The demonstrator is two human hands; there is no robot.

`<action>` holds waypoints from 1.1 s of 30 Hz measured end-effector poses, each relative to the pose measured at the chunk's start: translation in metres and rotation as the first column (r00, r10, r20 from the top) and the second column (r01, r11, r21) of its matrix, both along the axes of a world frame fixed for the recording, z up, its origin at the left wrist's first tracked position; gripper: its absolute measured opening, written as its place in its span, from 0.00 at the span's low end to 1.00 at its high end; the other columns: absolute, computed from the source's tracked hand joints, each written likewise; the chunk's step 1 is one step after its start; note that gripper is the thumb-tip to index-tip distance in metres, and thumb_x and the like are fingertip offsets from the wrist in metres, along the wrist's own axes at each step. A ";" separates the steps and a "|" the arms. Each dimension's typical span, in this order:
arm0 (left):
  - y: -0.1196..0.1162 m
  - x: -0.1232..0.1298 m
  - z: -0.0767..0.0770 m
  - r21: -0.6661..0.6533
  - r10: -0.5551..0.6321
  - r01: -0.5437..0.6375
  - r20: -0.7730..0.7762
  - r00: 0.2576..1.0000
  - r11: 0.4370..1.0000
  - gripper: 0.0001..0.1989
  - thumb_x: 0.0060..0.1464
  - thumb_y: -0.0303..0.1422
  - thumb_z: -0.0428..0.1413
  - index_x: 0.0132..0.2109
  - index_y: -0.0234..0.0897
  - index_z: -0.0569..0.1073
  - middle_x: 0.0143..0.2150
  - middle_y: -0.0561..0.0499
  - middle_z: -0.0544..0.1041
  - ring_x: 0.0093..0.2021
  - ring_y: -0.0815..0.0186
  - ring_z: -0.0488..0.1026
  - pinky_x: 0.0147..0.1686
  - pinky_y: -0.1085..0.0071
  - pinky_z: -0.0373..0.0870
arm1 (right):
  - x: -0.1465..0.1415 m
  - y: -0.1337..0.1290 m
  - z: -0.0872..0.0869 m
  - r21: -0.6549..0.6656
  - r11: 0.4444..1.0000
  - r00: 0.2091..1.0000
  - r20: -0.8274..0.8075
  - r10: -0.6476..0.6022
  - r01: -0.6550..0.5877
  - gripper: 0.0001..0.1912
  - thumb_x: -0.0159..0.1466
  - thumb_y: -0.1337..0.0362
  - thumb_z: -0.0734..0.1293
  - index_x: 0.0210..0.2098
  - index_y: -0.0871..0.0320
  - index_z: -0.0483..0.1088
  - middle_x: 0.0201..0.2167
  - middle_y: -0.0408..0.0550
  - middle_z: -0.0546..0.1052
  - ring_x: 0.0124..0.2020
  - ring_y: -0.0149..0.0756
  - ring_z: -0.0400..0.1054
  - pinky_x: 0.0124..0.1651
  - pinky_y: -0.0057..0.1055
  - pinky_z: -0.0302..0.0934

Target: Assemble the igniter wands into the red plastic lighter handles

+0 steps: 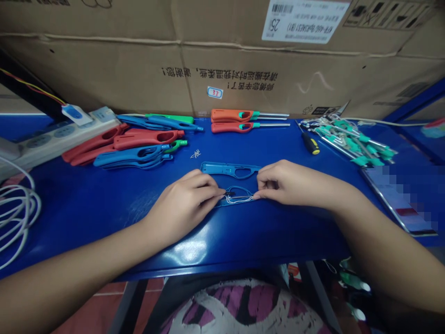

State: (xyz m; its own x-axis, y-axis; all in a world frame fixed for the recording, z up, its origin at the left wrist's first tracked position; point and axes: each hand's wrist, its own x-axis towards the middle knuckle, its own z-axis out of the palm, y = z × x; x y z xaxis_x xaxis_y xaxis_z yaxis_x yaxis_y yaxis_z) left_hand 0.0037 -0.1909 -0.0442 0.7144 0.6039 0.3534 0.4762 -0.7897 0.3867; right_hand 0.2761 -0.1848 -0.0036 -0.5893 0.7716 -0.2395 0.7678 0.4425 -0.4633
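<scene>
In front of me on the blue table lies a blue lighter half shell (246, 189) with thin white wires (239, 201) inside it. My left hand (189, 199) is closed over its left part, thumb and forefinger pinching a small black part (229, 193). My right hand (288, 183) pinches the narrow right end of the same shell, where the wires run under the fingertips. Just behind lies a second blue half shell (222, 168), inner side up, its right tip beside my right hand's knuckles.
Red and blue lighter shells (139, 155) lie left, near a power strip (52, 139) and white cable (17, 218). Small screws (195, 154) sit behind the work. Two orange-red lighters (229, 115), a screwdriver (310, 144), metal-tube inserts (351, 139) and a phone-like device (399, 199) lie farther right.
</scene>
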 end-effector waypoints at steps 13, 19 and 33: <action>-0.002 0.002 0.001 0.048 0.031 -0.029 -0.040 0.999 0.998 0.10 0.66 0.32 0.55 0.47 0.36 0.81 0.40 0.47 0.80 0.42 0.60 0.71 0.43 0.62 0.72 | 0.002 0.000 -0.004 0.007 1.000 0.999 -0.051 0.007 -0.006 0.10 0.65 0.59 0.70 0.31 0.58 0.71 0.30 0.43 0.74 0.26 0.29 0.64 0.30 0.28 0.54; -0.002 0.001 0.002 0.015 0.047 -0.047 -0.039 0.998 0.999 0.10 0.66 0.32 0.55 0.47 0.36 0.81 0.41 0.47 0.79 0.42 0.61 0.71 0.43 0.62 0.72 | -0.004 -0.005 -0.007 0.003 0.988 0.968 -0.200 0.152 -0.155 0.13 0.67 0.72 0.62 0.48 0.55 0.72 0.48 0.48 0.74 0.47 0.36 0.69 0.48 0.32 0.61; -0.006 0.000 0.007 0.021 0.057 -0.056 -0.067 0.996 0.998 0.12 0.64 0.33 0.57 0.51 0.37 0.80 0.43 0.47 0.78 0.42 0.60 0.72 0.42 0.62 0.73 | -0.007 -0.007 -0.002 -0.025 0.984 0.974 -0.154 0.169 -0.175 0.13 0.59 0.75 0.65 0.43 0.57 0.70 0.38 0.42 0.71 0.27 0.26 0.61 0.32 0.27 0.55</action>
State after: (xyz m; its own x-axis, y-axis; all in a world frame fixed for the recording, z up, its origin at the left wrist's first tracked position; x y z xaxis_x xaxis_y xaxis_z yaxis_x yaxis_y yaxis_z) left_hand 0.0038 -0.1972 -0.0375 0.7019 0.6378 0.3172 0.5449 -0.7676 0.3376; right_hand 0.2693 -0.1917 -0.0057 -0.7438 0.6476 -0.1653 0.6019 0.5416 -0.5868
